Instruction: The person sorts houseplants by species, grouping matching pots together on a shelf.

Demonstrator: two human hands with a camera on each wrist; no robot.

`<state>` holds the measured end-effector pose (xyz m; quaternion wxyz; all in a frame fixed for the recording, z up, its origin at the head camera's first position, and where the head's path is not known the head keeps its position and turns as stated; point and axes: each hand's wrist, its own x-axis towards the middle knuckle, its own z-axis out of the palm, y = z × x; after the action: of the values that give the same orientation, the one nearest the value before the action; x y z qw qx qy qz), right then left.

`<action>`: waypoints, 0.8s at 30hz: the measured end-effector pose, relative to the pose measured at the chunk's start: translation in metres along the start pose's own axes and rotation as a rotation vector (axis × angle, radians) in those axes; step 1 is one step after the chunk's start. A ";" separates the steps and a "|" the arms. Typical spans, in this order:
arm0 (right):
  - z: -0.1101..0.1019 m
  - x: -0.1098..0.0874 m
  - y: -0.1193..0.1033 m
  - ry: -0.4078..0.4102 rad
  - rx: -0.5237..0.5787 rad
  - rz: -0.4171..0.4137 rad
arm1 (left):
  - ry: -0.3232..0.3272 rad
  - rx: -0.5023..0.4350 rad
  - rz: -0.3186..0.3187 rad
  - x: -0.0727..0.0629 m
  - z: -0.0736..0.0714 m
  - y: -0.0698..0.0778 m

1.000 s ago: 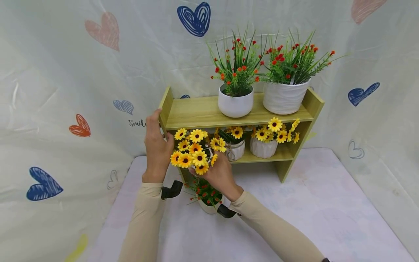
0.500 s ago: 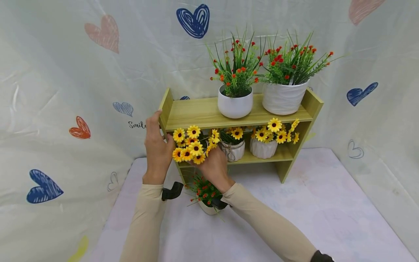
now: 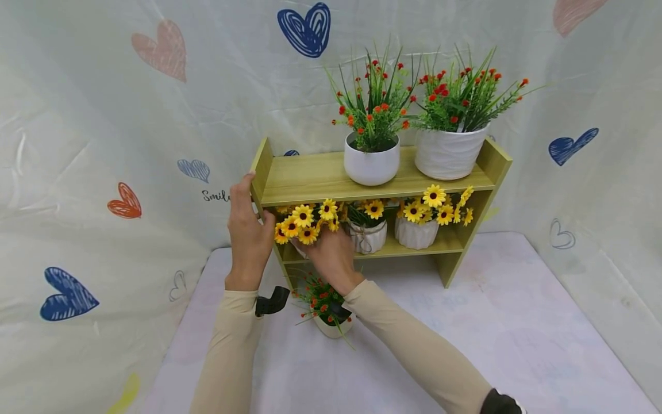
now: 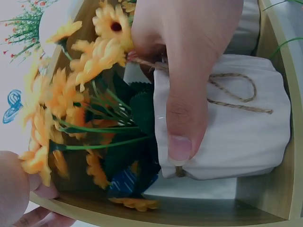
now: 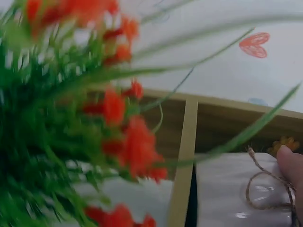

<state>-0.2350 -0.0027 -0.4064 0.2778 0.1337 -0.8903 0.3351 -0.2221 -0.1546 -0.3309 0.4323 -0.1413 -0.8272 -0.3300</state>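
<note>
With its fingers behind and its thumb in front, my left hand (image 3: 248,236) grips the left side panel of a wooden shelf (image 3: 305,172). My right hand (image 3: 333,256) holds a white ribbed flowerpot (image 4: 251,137) at the left end of the lower tier, its thumb pressing near the twine tied round the pot. Yellow artificial sunflowers (image 3: 302,217) from this pot lie under the upper board in the head view; the pot itself is mostly hidden there by the hand. In the right wrist view, the pot (image 5: 227,189) shows with a fingertip at its side.
To its right stand two more white pots of sunflowers (image 3: 368,237) (image 3: 416,234). Above are two white pots with red flowers, a smaller one (image 3: 372,167) and a larger one (image 3: 450,155). Another red-flowered pot (image 3: 331,329) stands on the table (image 3: 439,345) under my right wrist.
My right hand has moved the sunflower pot forward from in front of the shelf into the left of the lower tier. The left hand has stayed on the side panel.
</note>
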 end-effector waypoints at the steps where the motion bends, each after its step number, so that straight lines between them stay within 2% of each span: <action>1: 0.000 0.001 0.000 -0.006 -0.018 -0.009 | 0.002 0.003 0.003 0.000 0.000 0.000; 5: -0.002 0.002 0.000 -0.029 -0.050 -0.039 | 0.004 0.007 0.000 0.000 0.000 0.001; 10: -0.003 0.003 0.001 -0.050 -0.015 -0.044 | -0.001 0.001 -0.002 0.001 0.000 0.001; 14: -0.003 0.003 0.004 -0.091 0.036 -0.021 | -0.003 0.003 0.001 0.001 0.000 0.000; 17: -0.004 0.001 0.006 -0.123 0.032 -0.030 | -0.002 0.005 -0.001 0.000 0.001 -0.001; 20: -0.009 -0.005 0.007 -0.160 0.005 -0.031 | 0.000 0.006 -0.003 0.000 0.001 0.000; 24: -0.020 -0.024 0.007 -0.196 0.003 0.020 | 0.001 0.007 -0.001 0.000 0.000 0.001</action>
<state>-0.2100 0.0173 -0.4115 0.1858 0.1573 -0.9140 0.3246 -0.2217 -0.1539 -0.3309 0.4329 -0.1392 -0.8283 -0.3275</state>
